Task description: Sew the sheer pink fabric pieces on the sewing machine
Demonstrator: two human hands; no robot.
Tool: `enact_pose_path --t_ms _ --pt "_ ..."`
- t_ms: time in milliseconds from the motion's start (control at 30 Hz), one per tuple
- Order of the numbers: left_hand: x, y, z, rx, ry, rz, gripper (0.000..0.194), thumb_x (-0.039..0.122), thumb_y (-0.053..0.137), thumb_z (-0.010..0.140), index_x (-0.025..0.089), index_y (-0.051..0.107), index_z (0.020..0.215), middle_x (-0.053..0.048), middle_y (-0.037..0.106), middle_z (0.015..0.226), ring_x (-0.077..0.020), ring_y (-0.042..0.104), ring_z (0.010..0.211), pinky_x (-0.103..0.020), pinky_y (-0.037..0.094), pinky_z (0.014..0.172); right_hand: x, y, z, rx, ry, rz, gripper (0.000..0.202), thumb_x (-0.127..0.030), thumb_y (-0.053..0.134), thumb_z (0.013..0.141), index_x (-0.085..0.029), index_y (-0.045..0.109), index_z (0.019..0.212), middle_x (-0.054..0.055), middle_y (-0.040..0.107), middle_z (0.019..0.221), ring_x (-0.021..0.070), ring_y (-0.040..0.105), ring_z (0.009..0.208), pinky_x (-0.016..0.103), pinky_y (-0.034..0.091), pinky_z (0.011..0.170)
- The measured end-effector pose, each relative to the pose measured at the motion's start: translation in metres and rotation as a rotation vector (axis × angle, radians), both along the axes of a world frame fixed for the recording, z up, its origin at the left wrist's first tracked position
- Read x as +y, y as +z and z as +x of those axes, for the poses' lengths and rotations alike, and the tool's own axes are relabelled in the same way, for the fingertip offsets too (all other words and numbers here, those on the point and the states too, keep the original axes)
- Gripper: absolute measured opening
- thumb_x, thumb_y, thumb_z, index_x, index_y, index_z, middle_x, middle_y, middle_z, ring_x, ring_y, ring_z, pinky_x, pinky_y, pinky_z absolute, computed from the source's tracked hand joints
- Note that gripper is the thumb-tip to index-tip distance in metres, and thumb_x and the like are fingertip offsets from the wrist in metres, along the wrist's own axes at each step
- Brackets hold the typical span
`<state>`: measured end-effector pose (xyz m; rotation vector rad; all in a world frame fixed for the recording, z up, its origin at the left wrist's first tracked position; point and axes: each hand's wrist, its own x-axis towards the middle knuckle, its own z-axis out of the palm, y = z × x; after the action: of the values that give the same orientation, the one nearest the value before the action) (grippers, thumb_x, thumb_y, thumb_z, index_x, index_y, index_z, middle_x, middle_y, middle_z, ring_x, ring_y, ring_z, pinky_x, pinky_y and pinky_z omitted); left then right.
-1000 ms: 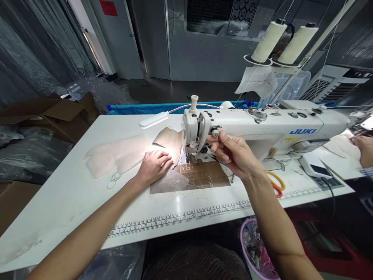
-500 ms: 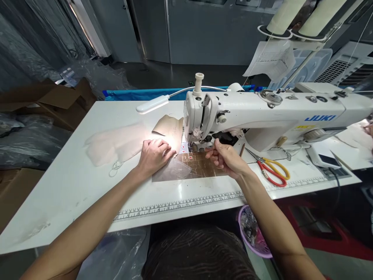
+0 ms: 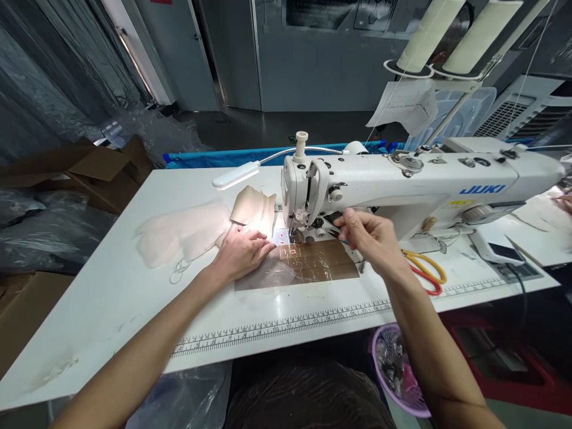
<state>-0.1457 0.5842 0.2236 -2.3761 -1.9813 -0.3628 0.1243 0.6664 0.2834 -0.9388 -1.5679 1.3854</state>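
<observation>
My left hand (image 3: 241,253) lies flat on the white table (image 3: 111,298), fingertips on a clear plastic sheet (image 3: 268,275) beside the needle (image 3: 292,229) of a white JUKI sewing machine (image 3: 402,179). A brown taped plate (image 3: 322,265) lies under the needle area. A beige fabric piece (image 3: 252,208) sits behind my left hand, lit by a small lamp (image 3: 235,176). My right hand (image 3: 370,238) is raised under the machine's arm, its fingertips pinched together close to the machine head. I cannot see whether anything is between them.
Yellow and red scissors (image 3: 424,271) lie right of my right hand. Pale fabric pieces (image 3: 183,235) rest at left. Two thread cones (image 3: 424,36) stand behind the machine. A purple basket (image 3: 393,369) hangs below the table edge, cardboard boxes (image 3: 80,173) stand left, and another person's hand (image 3: 565,202) is far right.
My right hand left the knob on the machine head, dropped to the needle area, then rose again under the arm. My left hand stayed flat in place.
</observation>
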Motion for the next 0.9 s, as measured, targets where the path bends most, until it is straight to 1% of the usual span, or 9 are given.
enact_pose_path --t_ms 67,133,267,433,567,667,767,833,900 --pt "-0.003 0.001 0.004 -0.008 0.002 0.011 0.049 0.047 0.035 0.104 0.022 0.075 0.093 -0.005 0.074 0.107 -0.0204 0.064 0.088 -0.044 0.041 0.089 0.001 0.016 0.003 -0.043 -0.055 0.121 0.053 -0.067 0.069 0.082 -0.015 0.074 0.075 0.000 0.059 0.053 0.0059 0.041 0.041 0.019 0.032 0.039" --pt "-0.004 -0.001 0.006 -0.006 -0.012 0.052 0.048 0.045 0.034 0.104 0.020 0.074 0.095 -0.006 0.073 0.110 -0.0224 0.065 0.092 -0.044 0.041 0.088 0.001 0.031 0.000 -0.068 -0.052 0.167 0.055 -0.068 0.067 0.082 -0.015 0.072 0.069 0.001 0.061 0.055 0.0065 0.043 0.041 0.021 0.034 0.040" --pt "-0.004 -0.006 0.007 0.003 -0.065 0.116 0.048 0.044 0.029 0.104 0.020 0.071 0.104 -0.008 0.071 0.116 -0.0254 0.065 0.100 -0.045 0.043 0.089 -0.001 0.044 -0.015 -0.059 -0.036 0.182 0.055 -0.068 0.070 0.079 -0.016 0.066 0.061 0.003 0.065 0.060 0.0065 0.046 0.043 0.021 0.035 0.043" --pt "-0.001 -0.011 0.001 -0.007 -0.083 0.130 0.050 0.049 0.029 0.103 0.022 0.069 0.115 -0.009 0.070 0.120 -0.0273 0.065 0.104 -0.045 0.047 0.087 0.002 0.040 -0.027 0.078 0.039 0.105 0.054 -0.068 0.072 0.076 -0.017 0.065 0.063 0.002 0.066 0.061 0.0072 0.046 0.045 0.021 0.039 0.046" --pt "0.000 -0.016 -0.002 -0.008 -0.091 0.113 0.052 0.050 0.028 0.103 0.023 0.065 0.126 -0.009 0.067 0.129 -0.0265 0.064 0.108 -0.043 0.049 0.088 0.003 0.037 -0.029 0.116 0.100 0.072 0.057 -0.071 0.068 0.078 -0.015 0.070 0.065 0.004 0.069 0.068 0.0058 0.043 0.045 0.021 0.038 0.047" --pt "0.000 -0.017 -0.001 0.010 -0.080 0.107 0.054 0.050 0.026 0.103 0.022 0.065 0.128 -0.010 0.066 0.131 -0.0272 0.064 0.110 -0.043 0.049 0.089 0.000 0.036 -0.033 0.129 0.119 0.034 0.062 -0.075 0.065 0.077 -0.015 0.071 0.065 0.005 0.069 0.066 0.0051 0.040 0.043 0.021 0.037 0.046" --pt "0.000 -0.017 -0.002 0.030 -0.082 0.123 0.053 0.049 0.028 0.102 0.023 0.065 0.128 -0.011 0.067 0.130 -0.0286 0.065 0.110 -0.044 0.050 0.089 -0.002 0.033 -0.029 0.123 0.124 0.067 0.067 -0.079 0.060 0.078 -0.015 0.068 0.059 0.006 0.069 0.066 0.0052 0.037 0.041 0.022 0.035 0.044" --pt "0.000 -0.018 -0.005 0.042 -0.090 0.136 0.052 0.049 0.029 0.102 0.023 0.066 0.128 -0.010 0.067 0.130 -0.0295 0.066 0.111 -0.045 0.051 0.088 0.002 0.031 -0.016 0.072 0.074 0.143 0.069 -0.080 0.051 0.083 -0.016 0.069 0.062 0.006 0.068 0.066 0.0070 0.039 0.042 0.023 0.035 0.043" --pt "0.002 -0.022 -0.010 0.050 -0.103 0.151 0.052 0.050 0.031 0.100 0.023 0.067 0.127 -0.010 0.067 0.130 -0.0304 0.066 0.111 -0.045 0.053 0.086 0.013 0.031 0.010 -0.028 -0.142 0.281 0.067 -0.076 0.044 0.089 -0.018 0.071 0.072 0.005 0.067 0.065 0.0105 0.045 0.046 0.025 0.039 0.047"
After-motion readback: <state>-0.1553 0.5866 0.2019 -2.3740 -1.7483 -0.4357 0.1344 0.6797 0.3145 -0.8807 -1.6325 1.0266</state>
